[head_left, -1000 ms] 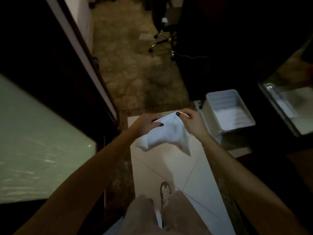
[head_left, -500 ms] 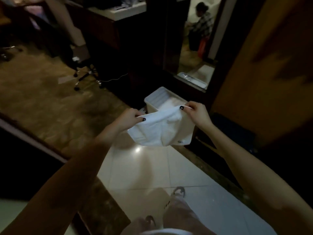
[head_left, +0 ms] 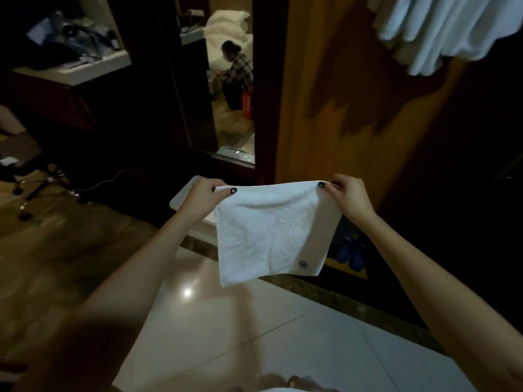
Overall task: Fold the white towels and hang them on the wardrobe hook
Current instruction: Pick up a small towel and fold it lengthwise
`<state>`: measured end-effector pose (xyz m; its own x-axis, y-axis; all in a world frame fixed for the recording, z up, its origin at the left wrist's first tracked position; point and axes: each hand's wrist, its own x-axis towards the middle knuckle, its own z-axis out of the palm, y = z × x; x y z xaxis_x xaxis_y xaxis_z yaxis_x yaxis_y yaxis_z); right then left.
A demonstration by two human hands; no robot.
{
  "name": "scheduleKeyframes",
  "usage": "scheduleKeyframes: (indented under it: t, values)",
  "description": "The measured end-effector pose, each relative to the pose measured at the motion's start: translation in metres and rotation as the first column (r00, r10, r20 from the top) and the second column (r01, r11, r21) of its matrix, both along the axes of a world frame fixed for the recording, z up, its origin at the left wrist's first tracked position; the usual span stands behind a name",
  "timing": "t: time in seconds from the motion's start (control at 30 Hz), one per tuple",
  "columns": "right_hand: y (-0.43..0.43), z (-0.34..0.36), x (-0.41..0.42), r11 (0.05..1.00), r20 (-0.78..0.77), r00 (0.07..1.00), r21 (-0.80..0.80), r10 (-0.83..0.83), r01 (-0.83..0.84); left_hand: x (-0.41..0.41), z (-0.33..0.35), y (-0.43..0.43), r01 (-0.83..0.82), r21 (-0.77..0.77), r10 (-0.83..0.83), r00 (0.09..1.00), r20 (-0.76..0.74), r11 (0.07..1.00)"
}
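Observation:
A small white towel (head_left: 268,230) with a dark logo near its lower right corner hangs spread flat in front of me. My left hand (head_left: 205,196) pinches its top left corner and my right hand (head_left: 349,198) pinches its top right corner, stretching the upper edge taut. Several white towels (head_left: 441,26) hang at the top right in front of the wooden wardrobe panel (head_left: 339,94). The hook itself is hidden.
A white plastic bin (head_left: 184,199) stands on the floor behind the towel, mostly covered by it. Blue slippers (head_left: 352,250) lie at the wardrobe's foot. An office chair base (head_left: 42,182) sits at the left. A person crouches in the doorway or mirror (head_left: 236,75) beyond.
The view swung right and up toward the wardrobe. My hands moved apart, opening the bunched towel into a flat spread sheet held by its two top corners.

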<state>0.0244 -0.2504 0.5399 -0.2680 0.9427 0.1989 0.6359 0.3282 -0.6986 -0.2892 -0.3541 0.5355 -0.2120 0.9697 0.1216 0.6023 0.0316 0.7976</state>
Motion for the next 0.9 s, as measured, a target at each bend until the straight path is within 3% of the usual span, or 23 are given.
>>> scheduleKeyframes:
  t: [0.17, 0.3, 0.5, 0.77, 0.9]
  values:
    - [0.019, 0.012, 0.062, 0.989, -0.039, 0.989, 0.007, -0.144, 0.145, 0.059, 0.014, 0.057, -0.06, 0.087, 0.049, 0.991, 0.125, 0.994]
    - [0.027, 0.035, 0.088, 0.988, -0.314, 0.947, -0.153, -0.07, 0.023, 0.117, 0.022, 0.097, -0.123, 0.154, 0.094, 0.979, 0.179, 0.98]
    - [0.035, 0.061, 0.111, 0.928, -0.381, 0.921, -0.312, 0.077, -0.206, 0.184, 0.039, 0.136, 0.039, 0.131, -0.088, 0.915, 0.393, 0.991]
    - [0.057, 0.078, 0.117, 0.929, -0.165, 0.97, -0.294, 0.181, -0.223, 0.235, 0.053, 0.172, 0.158, 0.216, -0.251, 0.817, 0.52, 0.964]
    - [0.067, 0.086, 0.114, 0.987, -0.191, 0.977, -0.109, 0.094, -0.116, 0.242, 0.061, 0.192, 0.25, 0.186, -0.311, 0.745, 0.59, 0.95]
